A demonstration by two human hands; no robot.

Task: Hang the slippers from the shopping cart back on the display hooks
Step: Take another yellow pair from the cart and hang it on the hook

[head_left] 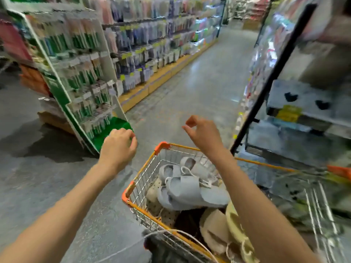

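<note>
Several slippers lie piled in the shopping cart [144, 177], a wire-mesh basket with an orange rim. Grey-blue slippers [190, 192], smooth with a broad strap, sit on top; beige fuzzy slippers [214, 228] and a pale yellow pair [235, 224] lie nearer the person. Left hand [118, 144] hovers beside the cart's far left corner, grip loosely curled, empty. Right hand [203, 133] is raised above the cart, fingers loosely bent, empty. Green-edged display rack [79, 73] stands left on the grey floor [199, 88].
</note>
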